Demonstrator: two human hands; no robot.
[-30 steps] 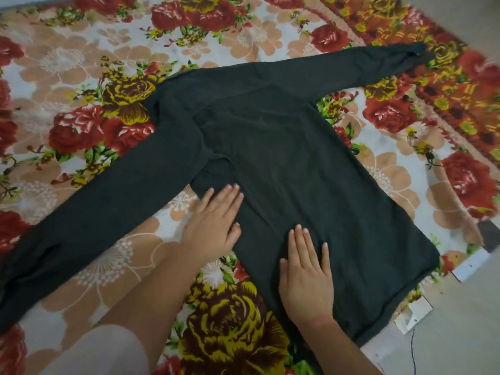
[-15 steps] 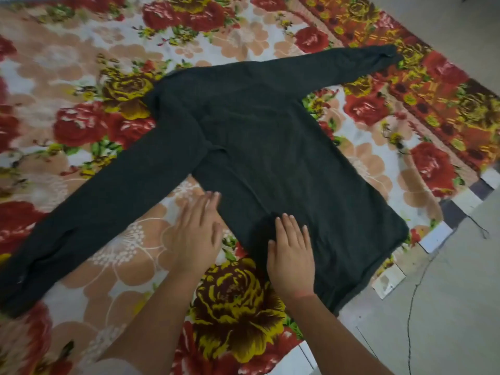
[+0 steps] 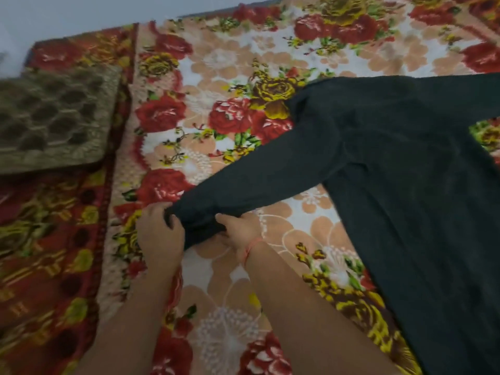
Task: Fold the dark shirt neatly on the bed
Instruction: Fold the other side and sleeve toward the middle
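Note:
The dark long-sleeved shirt (image 3: 405, 190) lies spread flat on the floral bed cover (image 3: 221, 58), its body filling the right side of the view and running out of frame. Its left sleeve stretches diagonally down toward the lower left. My left hand (image 3: 159, 234) grips the cuff end of that sleeve. My right hand (image 3: 238, 231) holds the same sleeve a little further up, fingers curled under the fabric. The shirt's right sleeve is out of view.
An olive-brown quilted cushion (image 3: 54, 117) lies at the far left on the red patterned border of the cover (image 3: 48, 266). A pale wall (image 3: 81, 12) runs along the top left.
Both hands left the shirt's body, where they were pressing flat, and moved left to the end of the left sleeve, which they now grip. The view swung left.

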